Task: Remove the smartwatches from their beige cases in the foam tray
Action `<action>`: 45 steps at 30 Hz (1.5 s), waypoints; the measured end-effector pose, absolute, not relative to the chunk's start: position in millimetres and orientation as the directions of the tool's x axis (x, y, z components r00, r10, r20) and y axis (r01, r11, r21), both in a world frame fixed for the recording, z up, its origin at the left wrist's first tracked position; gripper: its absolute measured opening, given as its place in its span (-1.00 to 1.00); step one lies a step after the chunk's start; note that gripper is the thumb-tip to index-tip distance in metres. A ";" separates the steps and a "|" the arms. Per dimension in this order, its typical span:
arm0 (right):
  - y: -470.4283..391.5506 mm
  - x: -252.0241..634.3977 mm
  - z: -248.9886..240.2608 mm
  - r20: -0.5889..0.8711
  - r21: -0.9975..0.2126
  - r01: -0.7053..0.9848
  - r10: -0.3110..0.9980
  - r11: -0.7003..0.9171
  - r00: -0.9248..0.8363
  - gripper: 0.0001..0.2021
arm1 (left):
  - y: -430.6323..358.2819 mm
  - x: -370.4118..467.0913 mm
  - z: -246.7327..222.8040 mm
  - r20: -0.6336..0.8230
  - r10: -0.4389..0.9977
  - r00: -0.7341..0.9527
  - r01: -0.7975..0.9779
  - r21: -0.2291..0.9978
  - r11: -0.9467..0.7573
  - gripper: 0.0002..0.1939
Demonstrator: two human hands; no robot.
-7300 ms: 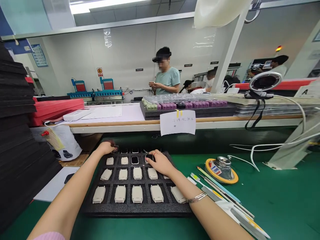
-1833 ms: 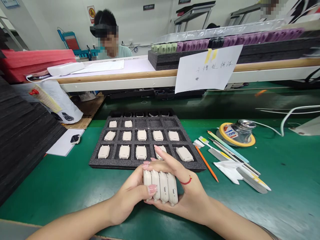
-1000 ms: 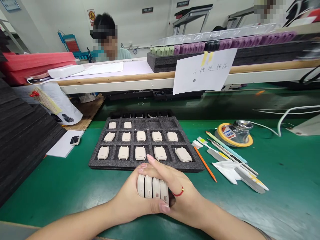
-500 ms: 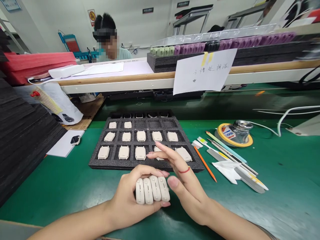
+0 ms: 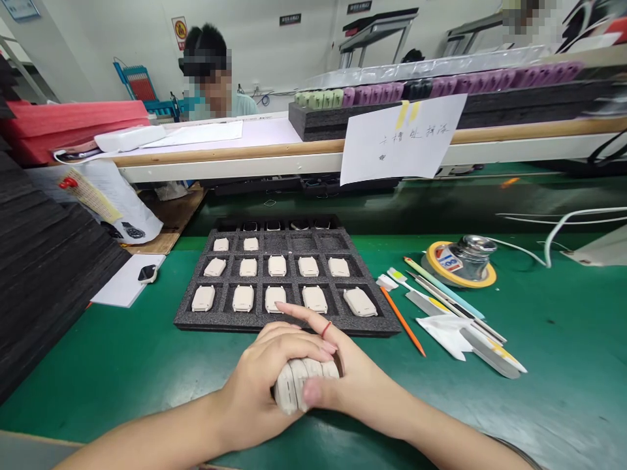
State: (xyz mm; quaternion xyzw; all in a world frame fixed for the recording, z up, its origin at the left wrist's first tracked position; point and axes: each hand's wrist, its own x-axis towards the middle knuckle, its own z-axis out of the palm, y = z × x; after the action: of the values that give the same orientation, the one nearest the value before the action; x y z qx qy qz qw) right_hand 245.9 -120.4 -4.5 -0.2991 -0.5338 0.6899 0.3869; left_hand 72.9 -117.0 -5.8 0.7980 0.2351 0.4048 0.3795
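A row of several off-white smartwatch cases (image 5: 290,389) is held on edge between my two hands in front of the tray. My left hand (image 5: 249,385) wraps around the row from the left, fingers over the top. My right hand (image 5: 365,385) closes on its right end, with the thumb across the near faces and the index finger stretched towards the tray; its other fingers are hidden. Just beyond lies a black foam tray (image 5: 289,325), with off-white watch cases (image 5: 243,298) in its two near rows and part of the third.
To the right lie an orange stick (image 5: 402,321), a toothbrush, tweezers-like tools, a white cloth (image 5: 443,333) and a yellow tape roll (image 5: 441,282) around a glass bottle. A watch (image 5: 147,273) rests on white paper at left, beside stacked black foam (image 5: 44,274). A person sits behind the shelf.
My right hand has moved left and closed onto the row of watch cases, its thumb now over their near faces. The row has tilted and turned within my left hand.
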 end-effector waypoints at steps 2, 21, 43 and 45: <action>-124.0 242.8 -4.8 0.025 -0.978 -0.193 0.882 -0.075 -0.470 0.01 | -117.1 70.9 -8.6 0.470 0.657 0.589 0.062 0.785 -0.617 -0.62; -116.5 262.4 12.3 0.419 -0.799 0.283 0.828 0.531 -0.372 -0.55 | -114.1 80.1 2.4 -0.399 0.726 0.560 -0.421 0.618 0.664 -0.52; -118.0 259.6 7.9 0.619 -0.696 0.204 0.719 0.688 -0.316 -0.39 | -113.4 75.0 -0.4 -0.295 0.650 0.701 -0.505 0.438 0.743 -0.55; -118.0 257.7 6.0 0.615 -0.672 0.230 0.704 0.704 -0.356 -0.37 | -112.9 74.9 -0.1 -0.269 0.640 0.719 -0.512 0.418 0.751 -0.57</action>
State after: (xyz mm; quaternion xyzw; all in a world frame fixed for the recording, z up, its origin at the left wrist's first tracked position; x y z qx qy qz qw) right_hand 257.7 -118.0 6.0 -0.2969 -0.7861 0.2449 0.4836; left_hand 74.9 -112.9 -0.1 0.1588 0.2020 0.3153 0.9135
